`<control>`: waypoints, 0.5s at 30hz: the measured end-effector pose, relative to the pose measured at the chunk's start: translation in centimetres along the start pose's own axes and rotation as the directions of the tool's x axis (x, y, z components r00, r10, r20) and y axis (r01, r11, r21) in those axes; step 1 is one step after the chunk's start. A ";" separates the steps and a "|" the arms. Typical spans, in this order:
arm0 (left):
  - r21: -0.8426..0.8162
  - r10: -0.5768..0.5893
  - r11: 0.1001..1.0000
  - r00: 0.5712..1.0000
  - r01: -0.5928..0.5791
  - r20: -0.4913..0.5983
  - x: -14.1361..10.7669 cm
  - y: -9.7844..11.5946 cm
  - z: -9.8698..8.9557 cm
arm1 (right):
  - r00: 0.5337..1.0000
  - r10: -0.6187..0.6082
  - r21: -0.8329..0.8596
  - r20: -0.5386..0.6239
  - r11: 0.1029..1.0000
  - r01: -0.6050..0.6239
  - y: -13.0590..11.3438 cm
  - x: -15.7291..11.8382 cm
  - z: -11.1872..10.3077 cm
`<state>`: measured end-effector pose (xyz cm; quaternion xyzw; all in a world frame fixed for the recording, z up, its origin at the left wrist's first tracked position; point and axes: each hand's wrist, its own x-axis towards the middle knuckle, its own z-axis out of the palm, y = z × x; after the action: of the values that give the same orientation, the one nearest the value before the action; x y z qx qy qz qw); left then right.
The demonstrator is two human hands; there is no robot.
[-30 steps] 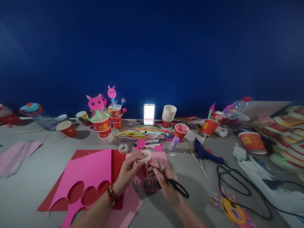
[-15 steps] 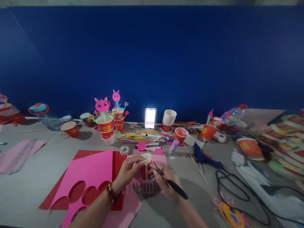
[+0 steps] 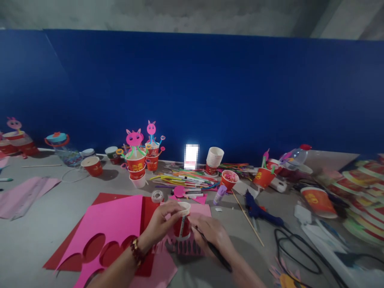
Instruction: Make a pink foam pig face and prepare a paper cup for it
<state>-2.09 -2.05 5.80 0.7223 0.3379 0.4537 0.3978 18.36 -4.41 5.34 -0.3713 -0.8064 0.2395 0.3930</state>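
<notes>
In the middle foreground, my left hand (image 3: 168,218) pinches the rim of a red paper cup (image 3: 185,229) with a white lip. The cup stands tilted slightly, and a narrow pale strip runs down its side. My right hand (image 3: 211,234) is closed around black-handled scissors (image 3: 220,256) against the cup's right side. Their blades are mostly hidden by my fingers and the cup. Beneath the cup lies light pink paper (image 3: 204,210) with a row of cut slots. Bright pink paper (image 3: 120,214) with round cutouts rests on a red sheet (image 3: 147,256) to the left.
Behind my hands are a tape roll (image 3: 157,195), a glue stick (image 3: 220,194), coloured pipe cleaners (image 3: 183,179) and stacked white cups (image 3: 215,157). Pink-headed cup figures (image 3: 136,160) stand back left. A blue glue gun (image 3: 261,212) and black cable (image 3: 279,244) lie right.
The view has tilted up slightly. The cup has turned a little and sits lower between my hands, and the scissors have shifted so their blades show less. Both hands keep their hold.
</notes>
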 end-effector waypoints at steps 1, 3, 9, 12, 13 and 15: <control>0.024 0.022 0.999 1.000 -0.022 -0.010 0.0 0.0 0.1 | 1.000 0.021 0.022 -0.009 1.000 -0.021 -0.2 -0.1 0.1; 0.082 0.083 0.993 0.996 -0.080 -0.030 -0.1 -0.2 0.1 | 0.997 0.069 0.082 -0.035 0.994 -0.066 -0.5 -0.3 0.3; 0.360 0.285 0.897 0.958 -0.258 -0.025 -0.4 -0.4 0.1 | 0.930 0.357 0.489 -0.088 0.829 -0.272 -1.0 -1.1 1.8; 0.494 0.352 0.816 0.936 -0.300 -0.013 -0.5 -0.2 0.1 | 0.856 0.508 0.690 -0.091 0.652 -0.314 -1.1 -1.1 2.8; 0.528 0.366 0.790 0.931 -0.311 0.001 -0.6 -0.2 0.1 | 0.838 0.539 0.729 -0.080 0.605 -0.320 -1.2 -1.0 3.1; 0.565 0.381 0.756 0.924 -0.330 0.030 -0.6 -0.1 0.1 | 0.831 0.552 0.746 -0.074 0.583 -0.321 -1.2 -0.9 3.1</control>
<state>-2.26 -2.54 5.44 0.8370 0.3294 0.4328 0.0599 15.73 -6.17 3.96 -0.4118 -0.4638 0.5603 0.5489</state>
